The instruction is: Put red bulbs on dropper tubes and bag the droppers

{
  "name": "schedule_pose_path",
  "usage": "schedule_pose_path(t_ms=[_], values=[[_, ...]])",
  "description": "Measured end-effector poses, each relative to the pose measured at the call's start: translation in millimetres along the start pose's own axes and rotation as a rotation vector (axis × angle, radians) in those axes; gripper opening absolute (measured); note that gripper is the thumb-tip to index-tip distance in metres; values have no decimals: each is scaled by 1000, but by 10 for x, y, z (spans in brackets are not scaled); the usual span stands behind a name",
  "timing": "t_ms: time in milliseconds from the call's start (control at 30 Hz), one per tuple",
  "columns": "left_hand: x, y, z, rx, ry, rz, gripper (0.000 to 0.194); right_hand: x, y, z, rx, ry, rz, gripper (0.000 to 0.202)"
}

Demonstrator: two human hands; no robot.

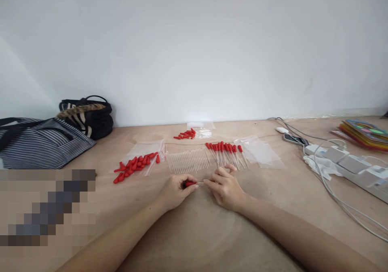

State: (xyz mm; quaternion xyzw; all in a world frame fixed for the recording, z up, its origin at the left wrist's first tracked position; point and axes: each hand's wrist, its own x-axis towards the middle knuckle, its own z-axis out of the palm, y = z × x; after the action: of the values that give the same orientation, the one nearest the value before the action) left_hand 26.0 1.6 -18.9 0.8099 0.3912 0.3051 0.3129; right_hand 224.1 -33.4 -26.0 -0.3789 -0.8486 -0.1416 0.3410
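Plain white wall behind; tan table (194,231) below. Left hand (174,193) pinches a red bulb (190,183); right hand (224,188) grips a thin clear tube (200,183), the two meeting just ahead of both wrists. Best kept level and pushed straight, I judge. Forearms rest low, angled inward. Beyond lie bare tubes (188,161), finished droppers (226,150), loose bulbs (135,166).

Both hands (200,189) meet low, fingertips pinched together.
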Motion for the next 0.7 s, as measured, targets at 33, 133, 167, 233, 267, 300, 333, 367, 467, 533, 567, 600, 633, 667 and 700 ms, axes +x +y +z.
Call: schedule_pose_path(t_ms=[33, 133, 167, 233, 267, 300, 333, 367, 467, 533, 567, 600, 633, 667, 700], values=[[0, 4, 0, 7, 10, -7, 15, 4, -7, -1, 12, -16, 19, 24], [2, -2, 2, 15, 33, -30, 16, 16, -12, -5, 90, -68, 101, 20], [2, -12, 4, 7, 38, -36, 17, 19, -10, -5, 121, -76, 129, 18], [4, -39, 10, -19, 45, -47, 19, 24, -7, -4, 163, -85, 166, 16], [5, -52, 14, -33, 51, -52, 21, 27, -9, -4, 170, -92, 173, 15], [5, -63, 17, -44, 60, -57, 22, 29, -17, -4, 169, -100, 174, 15], [5, -70, 20, -53, 73, -63, 23, 32, -28, -4, 164, -108, 172, 15], [4, -73, 23, -59, 86, -70, 23, 34, -43, -5, 160, -113, 169, 15], [0, -66, 31, -75, 130, -86, 25, 38, -87, -8, 165, -112, 176, 15], [-4, -60, 35, -86, 137, -88, 25, 35, -97, -10, 177, -109, 176, 15], [-5, -59, 37, -92, 133, -87, 25, 33, -93, -12, 182, -108, 171, 15], [-6, -60, 39, -99, 128, -85, 25, 29, -85, -14, 185, -109, 162, 15], [-8, -62, 41, -104, 122, -84, 25, 26, -73, -17, 184, -111, 148, 15], [-9, -64, 42, -110, 117, -84, 25, 22, -58, -20, 178, -115, 133, 16], [-9, -66, 42, -116, 111, -86, 25, 19, -43, -24, 168, -120, 114, 16]])
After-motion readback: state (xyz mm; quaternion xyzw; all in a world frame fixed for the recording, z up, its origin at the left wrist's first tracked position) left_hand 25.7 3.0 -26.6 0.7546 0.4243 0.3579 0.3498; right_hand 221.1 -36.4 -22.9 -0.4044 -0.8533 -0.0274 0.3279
